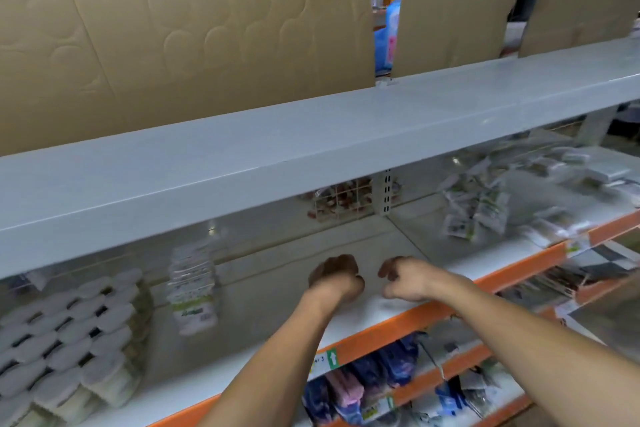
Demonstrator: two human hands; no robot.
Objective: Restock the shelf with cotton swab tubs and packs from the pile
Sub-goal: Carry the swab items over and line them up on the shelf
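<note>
A white metal shelf with an orange front strip (408,321) runs from lower left up to the right, under a pale grey upper shelf board (311,152). Behind the upper board stand sheets of brown corrugated cardboard (173,28), with a gap through which blue and pink packets show, blurred.

Both forearms reach in over the orange front edge to a bare stretch in the middle of the shelf. The left hand (334,276) has its fingers curled into a loose fist, knuckles toward the back of the shelf; it appears to hold nothing. The right hand (403,277), just beside it and apart from it, also has its fingers curled under, with nothing visible in them.

At the left end of the shelf stands a block of round clear cotton swab tubs with white lids (69,340), stacked in rows. Just right of them stands a row of clear cotton swab packs (194,288) with a green-and-white label, its writing too blurred to read. More small white packs (474,211) lie heaped toward the right end.

A green arrow tag (331,357) sits on the orange strip; beside it a "3" can be made out.
</note>
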